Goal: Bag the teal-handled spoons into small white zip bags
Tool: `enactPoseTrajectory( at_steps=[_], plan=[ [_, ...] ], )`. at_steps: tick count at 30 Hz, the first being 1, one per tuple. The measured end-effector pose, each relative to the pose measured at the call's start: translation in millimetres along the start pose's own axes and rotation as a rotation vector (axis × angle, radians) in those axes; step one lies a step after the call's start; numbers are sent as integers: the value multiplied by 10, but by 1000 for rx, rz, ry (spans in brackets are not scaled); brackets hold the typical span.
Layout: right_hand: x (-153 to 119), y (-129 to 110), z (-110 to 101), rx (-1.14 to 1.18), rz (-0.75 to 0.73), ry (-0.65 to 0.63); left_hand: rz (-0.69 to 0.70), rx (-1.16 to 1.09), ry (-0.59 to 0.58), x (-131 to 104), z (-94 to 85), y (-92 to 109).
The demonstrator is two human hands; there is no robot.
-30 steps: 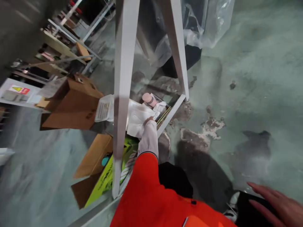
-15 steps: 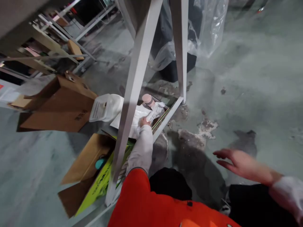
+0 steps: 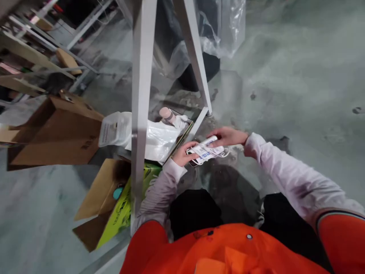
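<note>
Between both hands, over the floor in front of my knees, is a white oblong corded device (image 3: pixel 205 151) with blue print and a thin white cord looped about it. It resembles a power strip, but its exact kind is unclear. My left hand (image 3: pixel 185 153) grips its left end, thumb on top. At the right end, my right hand (image 3: pixel 226 136) has its fingers closed on it from above. Left of my left hand lie a white plastic bag (image 3: pixel 161 139) and a pink-capped bottle (image 3: pixel 167 114), both inside the table frame's foot area.
A grey metal table leg (image 3: pixel 139 95) stands left of my hands, joined to a floor bar (image 3: pixel 199 121). An open brown carton (image 3: pixel 62 133), a white perforated plastic container (image 3: pixel 115 129) and an open yellow-green box (image 3: pixel 118 213) are on the left. Clear plastic sheeting (image 3: pixel 232 26) hangs behind.
My left hand has come out of the pile by the bag with the white corded device. My right hand has moved left and taken hold of it too. The view has shifted right.
</note>
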State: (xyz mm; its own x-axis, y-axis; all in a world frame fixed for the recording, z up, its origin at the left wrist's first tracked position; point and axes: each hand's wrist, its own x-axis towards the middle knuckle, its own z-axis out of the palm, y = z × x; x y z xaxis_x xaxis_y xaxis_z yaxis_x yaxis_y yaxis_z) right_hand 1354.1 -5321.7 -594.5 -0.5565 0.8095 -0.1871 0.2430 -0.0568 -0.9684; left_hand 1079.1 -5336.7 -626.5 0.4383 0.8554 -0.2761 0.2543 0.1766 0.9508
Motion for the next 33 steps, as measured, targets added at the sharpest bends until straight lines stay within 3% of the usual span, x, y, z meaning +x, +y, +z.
enactPoseTrajectory(
  at_steps=[2,6,10,16,19,22,27,30,33],
  plan=[
    [-128,11,24,-1,58,-45,2,1,-56,45,122,97],
    [-343,-6,-44,123,122,97,61,2,-42,118,238,214],
    [-464,-132,-178,312,116,201,118,-6,-34,109,269,272],
    [-575,-281,-255,436,121,190,94,-147,-86,26,283,270],
    [-600,-325,-235,355,119,165,101,-158,-183,22,285,271],
    [-612,-383,-199,140,164,188,162,-6,-220,13,286,288],
    [-641,-464,-150,52,229,275,301,339,-42,-136,274,380],
    [-657,-495,-109,80,235,323,368,244,-66,-224,308,478],
    [-652,-524,-24,-32,189,265,300,66,-174,-171,444,570]
  ],
)
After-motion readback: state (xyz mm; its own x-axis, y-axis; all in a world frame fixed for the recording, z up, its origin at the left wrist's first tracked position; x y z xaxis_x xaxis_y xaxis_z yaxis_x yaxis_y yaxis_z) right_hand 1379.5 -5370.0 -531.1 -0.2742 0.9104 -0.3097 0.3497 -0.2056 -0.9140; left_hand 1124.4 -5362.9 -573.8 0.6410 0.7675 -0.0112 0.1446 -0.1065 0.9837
